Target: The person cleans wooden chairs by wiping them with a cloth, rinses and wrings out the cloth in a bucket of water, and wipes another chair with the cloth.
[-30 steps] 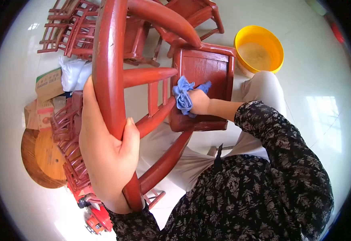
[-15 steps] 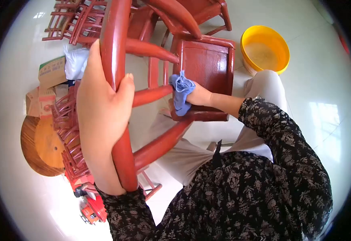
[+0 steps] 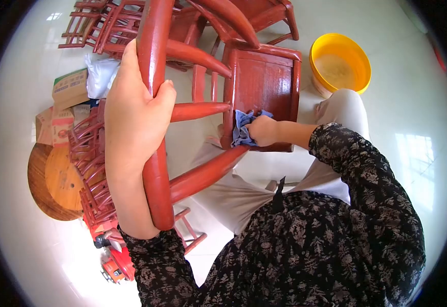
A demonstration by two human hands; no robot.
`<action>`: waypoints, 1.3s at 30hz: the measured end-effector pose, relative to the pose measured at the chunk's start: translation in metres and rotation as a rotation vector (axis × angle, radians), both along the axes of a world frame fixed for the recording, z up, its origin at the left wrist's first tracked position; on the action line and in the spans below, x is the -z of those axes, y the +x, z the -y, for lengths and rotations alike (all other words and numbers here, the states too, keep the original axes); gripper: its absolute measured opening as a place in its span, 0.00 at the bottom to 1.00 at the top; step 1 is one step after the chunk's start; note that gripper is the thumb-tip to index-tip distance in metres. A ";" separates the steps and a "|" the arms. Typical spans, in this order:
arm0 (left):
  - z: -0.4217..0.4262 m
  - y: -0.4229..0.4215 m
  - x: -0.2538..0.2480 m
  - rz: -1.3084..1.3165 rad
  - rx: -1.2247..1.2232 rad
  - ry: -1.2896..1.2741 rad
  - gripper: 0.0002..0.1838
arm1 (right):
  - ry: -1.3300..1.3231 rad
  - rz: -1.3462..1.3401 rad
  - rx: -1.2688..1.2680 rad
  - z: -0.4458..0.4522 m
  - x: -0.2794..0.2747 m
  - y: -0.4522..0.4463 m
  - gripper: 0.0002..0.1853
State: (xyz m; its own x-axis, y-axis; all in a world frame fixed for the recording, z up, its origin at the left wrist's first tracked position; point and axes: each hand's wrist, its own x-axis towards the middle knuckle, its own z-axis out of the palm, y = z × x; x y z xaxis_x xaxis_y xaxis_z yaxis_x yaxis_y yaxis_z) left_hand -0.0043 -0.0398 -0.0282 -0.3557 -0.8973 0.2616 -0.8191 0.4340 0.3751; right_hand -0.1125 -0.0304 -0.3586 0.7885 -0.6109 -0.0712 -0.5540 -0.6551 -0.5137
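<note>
A dark red wooden chair (image 3: 267,77) stands in front of me, its glossy backrest rising toward my face. My left hand (image 3: 137,110) is wrapped round the backrest's top rail, thumb on the near side. Several rungs run from that rail down to the seat. My right hand (image 3: 264,129) grips a crumpled blue cloth (image 3: 242,128) and presses it on the seat's near corner, beside the foot of the backrest. Part of the cloth is hidden under the fingers.
A yellow bucket (image 3: 340,62) with cloudy water stands right of the chair, near my knee. More red chairs (image 3: 118,25) are stacked at the back left. Cardboard boxes (image 3: 70,89), a white plastic bag (image 3: 99,75) and a round wooden table (image 3: 54,179) are on the left.
My right hand has moved the cloth from the base of a backrest rung onto the seat's corner. The left hand keeps its hold on the rail; the view has shifted slightly.
</note>
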 end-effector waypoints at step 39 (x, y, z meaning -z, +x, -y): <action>-0.017 0.001 -0.010 0.105 -0.088 0.019 0.31 | 0.332 0.023 0.156 -0.007 -0.002 -0.025 0.32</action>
